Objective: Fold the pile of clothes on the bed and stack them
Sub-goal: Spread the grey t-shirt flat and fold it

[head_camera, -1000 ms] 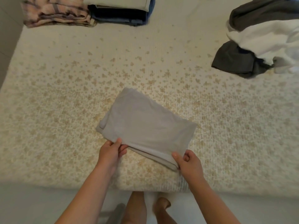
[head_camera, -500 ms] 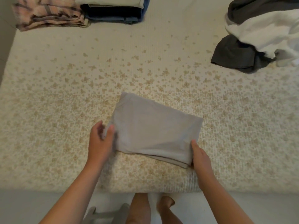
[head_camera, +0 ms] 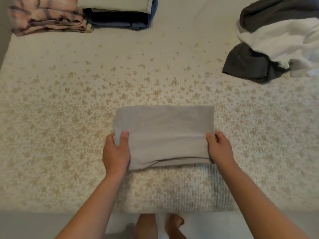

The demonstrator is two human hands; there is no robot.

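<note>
You've got the folded grey garment (head_camera: pixel 164 133) lying flat near the bed's (head_camera: pixel 51 135) near edge, roughly mid-width. Your left hand (head_camera: pixel 116 151) grips its left end, thumb on top and fingers curled under; your right hand (head_camera: pixel 220 147) pinches the right end the same way. Fingers under the cloth are hidden. Further back, the unfolded pile (head_camera: pixel 276 40) of dark grey and white sits at the far right corner, cut off by the frame. The folded stack (head_camera: pixel 119 12) and a pink plaid piece (head_camera: pixel 48 18) sit at the far left edge, tops cropped.
</note>
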